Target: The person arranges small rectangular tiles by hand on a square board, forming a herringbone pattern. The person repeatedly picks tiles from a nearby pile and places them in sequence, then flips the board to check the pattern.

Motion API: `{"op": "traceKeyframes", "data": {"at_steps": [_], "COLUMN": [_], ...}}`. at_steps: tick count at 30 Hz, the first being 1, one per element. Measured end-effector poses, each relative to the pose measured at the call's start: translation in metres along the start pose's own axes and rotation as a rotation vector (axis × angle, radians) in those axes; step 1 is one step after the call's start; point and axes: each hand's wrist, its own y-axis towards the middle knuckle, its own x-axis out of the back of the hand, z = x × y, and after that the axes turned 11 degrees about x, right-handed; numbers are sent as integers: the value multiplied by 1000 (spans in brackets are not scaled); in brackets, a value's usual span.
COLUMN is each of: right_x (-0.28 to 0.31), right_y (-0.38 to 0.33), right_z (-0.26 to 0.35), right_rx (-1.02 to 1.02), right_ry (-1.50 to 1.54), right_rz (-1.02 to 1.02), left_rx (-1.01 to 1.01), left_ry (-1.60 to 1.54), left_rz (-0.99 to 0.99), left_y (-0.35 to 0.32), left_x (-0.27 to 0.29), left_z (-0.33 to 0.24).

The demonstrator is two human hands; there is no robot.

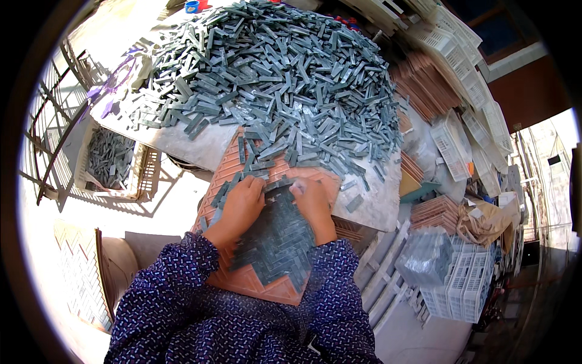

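An orange-brown moulded tray [280, 290] leans from the table edge toward my body. Grey-green stone strips in its grooves form a herringbone panel [276, 239]. My left hand [241, 203] is closed at the panel's upper left, fingers curled in. Opposite it, my right hand [313, 206] has its fingers bent and pressed together. A short stone strip [278, 183] spans the gap between both sets of fingertips; how each hand grips it is partly hidden. Loose strips [221, 193] lie on the tray beside my left hand.
A big heap of stone strips [273, 79] covers most of the pale table [379, 209]. At left on the ground stands a crate [142, 176] of strips. Stacked orange trays [424, 85] and white plastic crates [458, 285] crowd the right side. Another herringbone panel [79, 261] is at lower left.
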Motion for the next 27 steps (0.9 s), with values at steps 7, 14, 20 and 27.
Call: {"op": "traceKeyframes", "data": {"at_steps": [7, 14, 20, 27], "right_x": [4, -2, -9, -3], "right_y": [4, 20, 23, 22], "right_z": [5, 4, -2, -8], "right_rx": [256, 415, 489, 538], "right_ry": [-80, 11, 51, -17], "right_rz": [-91, -130, -92, -55], "left_rx": [-65, -75, -95, -94], "left_ry": [113, 121, 56, 100], "left_rz": [-4, 32, 19, 44], "left_y": [-5, -1, 1, 2], "left_x": [2, 0, -1, -3], "left_z": [3, 3, 2, -1]}}
